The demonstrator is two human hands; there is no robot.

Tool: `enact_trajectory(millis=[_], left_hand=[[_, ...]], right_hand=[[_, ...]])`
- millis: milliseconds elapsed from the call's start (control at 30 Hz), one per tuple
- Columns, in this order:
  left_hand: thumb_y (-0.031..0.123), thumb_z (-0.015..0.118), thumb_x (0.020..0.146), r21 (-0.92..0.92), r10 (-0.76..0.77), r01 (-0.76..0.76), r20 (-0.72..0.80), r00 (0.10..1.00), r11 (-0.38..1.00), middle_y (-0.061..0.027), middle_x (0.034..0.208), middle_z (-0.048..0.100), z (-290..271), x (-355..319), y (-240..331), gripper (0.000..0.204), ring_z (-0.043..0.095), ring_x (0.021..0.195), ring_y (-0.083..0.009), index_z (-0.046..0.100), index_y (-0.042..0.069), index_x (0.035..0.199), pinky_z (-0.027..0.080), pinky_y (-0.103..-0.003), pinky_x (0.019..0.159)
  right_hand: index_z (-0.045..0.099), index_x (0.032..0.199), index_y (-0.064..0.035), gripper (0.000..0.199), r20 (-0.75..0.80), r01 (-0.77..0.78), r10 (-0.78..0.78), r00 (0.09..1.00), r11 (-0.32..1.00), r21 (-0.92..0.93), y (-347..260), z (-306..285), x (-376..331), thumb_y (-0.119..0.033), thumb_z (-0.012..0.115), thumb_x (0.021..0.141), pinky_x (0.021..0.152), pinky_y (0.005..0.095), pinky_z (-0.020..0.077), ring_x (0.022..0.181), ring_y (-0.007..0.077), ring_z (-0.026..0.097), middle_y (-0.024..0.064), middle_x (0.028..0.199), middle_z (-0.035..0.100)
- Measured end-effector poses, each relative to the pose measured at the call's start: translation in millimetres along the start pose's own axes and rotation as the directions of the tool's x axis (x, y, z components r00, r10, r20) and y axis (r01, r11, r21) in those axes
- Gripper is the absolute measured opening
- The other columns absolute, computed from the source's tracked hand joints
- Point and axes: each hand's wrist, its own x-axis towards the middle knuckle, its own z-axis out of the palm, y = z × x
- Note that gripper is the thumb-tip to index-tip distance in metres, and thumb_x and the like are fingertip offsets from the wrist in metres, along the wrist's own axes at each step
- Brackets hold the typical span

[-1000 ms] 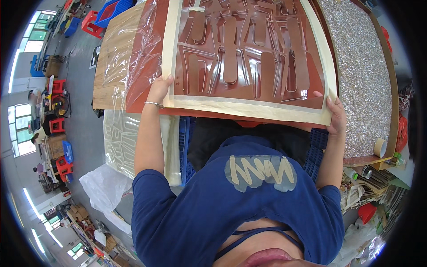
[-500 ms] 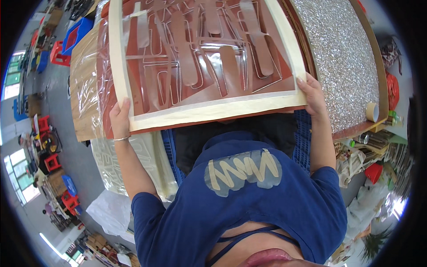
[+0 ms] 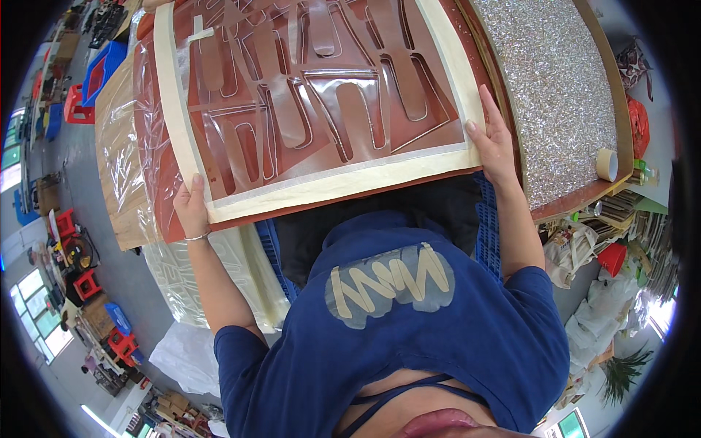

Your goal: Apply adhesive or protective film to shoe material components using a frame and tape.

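Note:
A large reddish-brown board (image 3: 314, 95) with cut-out shapes, covered by clear film and edged with cream tape, lies in front of me. My left hand (image 3: 191, 206) grips its near left corner, thumb on the tape border. My right hand (image 3: 491, 139) holds the near right edge, fingers flat along the cream tape. Under my chest a blue plastic crate (image 3: 485, 233) shows beneath the board.
A table with a glittery speckled top (image 3: 562, 87) and brown rim sits at the right, with a roll of tape (image 3: 607, 163) on its corner. Plastic-wrapped wooden sheets (image 3: 120, 146) lie left. Red stools and blue bins dot the grey floor at far left.
The board has swung so its near edge tilts, left side lower. My left hand has dropped down and leftward, and my right hand has risen along the right edge.

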Motion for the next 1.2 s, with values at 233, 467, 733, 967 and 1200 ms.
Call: enact_trajectory(millis=[233, 467, 733, 967, 1200], left_hand=[[0.024, 0.061, 0.093, 0.039, 0.031, -0.03, -0.016, 0.999, 0.999, -0.0036, 0.094, 0.066, 3, 1, -2, 0.031, 0.058, 0.081, -0.0073, 0.063, -0.003, 0.107, 0.047, -0.023, 0.07], [0.022, 0.061, 0.092, 0.031, 0.005, -0.005, -0.005, 1.0, 1.0, -0.0049, 0.096, 0.066, 3, 0, -4, 0.032, 0.059, 0.082, -0.008, 0.063, -0.005, 0.109, 0.048, -0.023, 0.072], [0.022, 0.061, 0.092, 0.065, 0.017, -0.017, 0.004, 1.0, 0.998, -0.005, 0.097, 0.066, 6, -3, -7, 0.032, 0.059, 0.084, -0.0086, 0.062, -0.005, 0.11, 0.047, -0.023, 0.073], [0.022, 0.061, 0.092, 0.069, 0.007, -0.008, 0.015, 1.0, 0.998, -0.005, 0.097, 0.066, 3, -1, -14, 0.031, 0.059, 0.085, -0.0086, 0.063, -0.005, 0.108, 0.047, -0.023, 0.074], [0.021, 0.06, 0.092, 0.059, -0.005, 0.005, 0.0, 1.0, 0.998, -0.005, 0.098, 0.066, 8, -3, -12, 0.031, 0.059, 0.086, -0.0089, 0.063, -0.005, 0.109, 0.047, -0.023, 0.075]], right_hand=[[0.037, 0.139, 0.003, 0.053, -0.001, -0.033, 0.033, 0.999, 0.998, -0.044, 11, -8, 0, -0.002, 0.054, 0.089, 0.107, 0.0314, 0.0297, 0.131, 0.02, 0.037, 0.0142, 0.143, 0.039], [0.037, 0.139, 0.0013, 0.052, 0.019, -0.034, 0.039, 0.999, 0.976, -0.216, 24, -15, 4, -0.003, 0.054, 0.09, 0.105, 0.0296, 0.0318, 0.128, 0.0182, 0.041, 0.0126, 0.141, 0.042], [0.037, 0.139, 0.0029, 0.051, 0.04, -0.022, 0.04, 0.998, 0.926, -0.376, 33, -18, 6, -0.001, 0.053, 0.091, 0.102, 0.0269, 0.0347, 0.124, 0.0162, 0.044, 0.0123, 0.139, 0.043], [0.046, 0.133, -0.0006, 0.048, 0.024, -0.028, 0.041, 0.999, 0.92, -0.391, 33, -16, 6, -0.009, 0.058, 0.087, 0.102, 0.0309, 0.0361, 0.122, 0.0236, 0.05, 0.0165, 0.13, 0.054], [0.048, 0.132, -0.0028, 0.046, 0.052, -0.022, 0.058, 0.997, 0.854, -0.52, 26, -15, 8, -0.009, 0.057, 0.087, 0.1, 0.0318, 0.0381, 0.12, 0.0268, 0.052, 0.018, 0.128, 0.055]])
